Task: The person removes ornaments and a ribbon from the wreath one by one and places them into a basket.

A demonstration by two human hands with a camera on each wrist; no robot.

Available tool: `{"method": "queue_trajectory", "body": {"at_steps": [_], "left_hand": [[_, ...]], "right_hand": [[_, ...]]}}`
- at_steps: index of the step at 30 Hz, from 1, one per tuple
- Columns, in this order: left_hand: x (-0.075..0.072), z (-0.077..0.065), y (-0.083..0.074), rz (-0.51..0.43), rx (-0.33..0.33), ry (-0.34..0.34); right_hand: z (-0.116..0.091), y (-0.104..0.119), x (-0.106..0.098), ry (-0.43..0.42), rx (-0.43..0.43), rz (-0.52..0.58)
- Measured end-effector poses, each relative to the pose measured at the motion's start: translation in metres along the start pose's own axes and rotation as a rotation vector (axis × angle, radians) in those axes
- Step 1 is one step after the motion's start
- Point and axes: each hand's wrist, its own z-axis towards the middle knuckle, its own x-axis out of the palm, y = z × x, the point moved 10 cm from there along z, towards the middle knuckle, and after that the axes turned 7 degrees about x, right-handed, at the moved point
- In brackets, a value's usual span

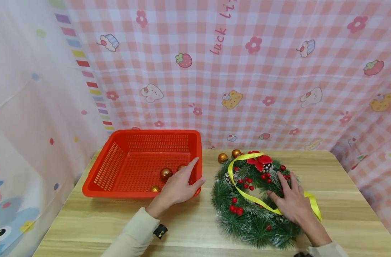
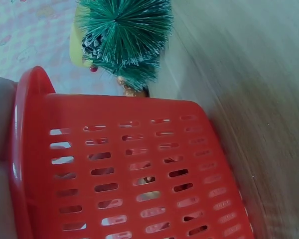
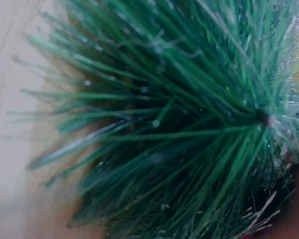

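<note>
My left hand (image 1: 179, 185) is over the front right corner of a red plastic basket (image 1: 99, 178), index finger and thumb stretched out by its right rim. Its other fingers are mostly hidden. Inside the basket lie several shiny copper-coloured ball ornaments (image 1: 166, 174), one partly behind the hand. My right hand (image 1: 291, 201) rests on the right side of a green Christmas wreath (image 1: 234, 221), fingers spread. A yellow ribbon (image 1: 245, 194) loops over the wreath and passes under that hand. Red berries (image 1: 236, 210), a red flower (image 1: 259, 162) and pine cones decorate the wreath.
Two gold ball ornaments (image 1: 222, 157) sit on the wooden table (image 1: 189, 228) behind the wreath's left edge. A pink checked curtain (image 1: 195, 78) hangs along the table's back, and a white patterned one (image 1: 28, 107) hangs at the left.
</note>
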Motion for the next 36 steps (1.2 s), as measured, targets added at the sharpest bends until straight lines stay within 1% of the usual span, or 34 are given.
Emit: {"method": "queue_trajectory", "body": {"at_steps": [5,9,13,21,27,30,32,34,36], "left_hand": [[0.005,-0.001,0.004,0.039,-0.029,0.047],[0.007,-0.001,0.004,0.069,-0.037,0.075],[0.009,0.001,0.004,0.079,-0.036,0.100],[0.011,0.002,0.009,0.086,-0.056,0.116],[0.010,0.004,0.009,0.080,-0.058,0.128],[0.010,0.003,0.010,0.076,-0.061,0.128],[0.010,0.003,0.010,0.072,-0.062,0.130],[0.010,0.003,0.010,0.069,-0.061,0.130],[0.010,0.002,0.010,0.067,-0.060,0.135]], "right_hand": [[0.001,0.002,0.000,0.007,-0.015,-0.003],[0.002,0.003,-0.002,0.004,-0.039,0.004],[0.004,0.002,-0.004,0.015,-0.065,0.007],[0.015,0.005,-0.004,0.017,-0.156,0.006],[0.022,0.007,-0.014,-0.004,-0.233,0.012],[0.022,0.009,-0.023,-0.046,-0.247,0.020],[0.017,0.010,-0.031,-0.115,-0.244,0.029],[0.006,0.011,-0.040,-0.187,-0.213,0.059],[-0.009,0.010,-0.047,-0.244,-0.160,0.108]]}}
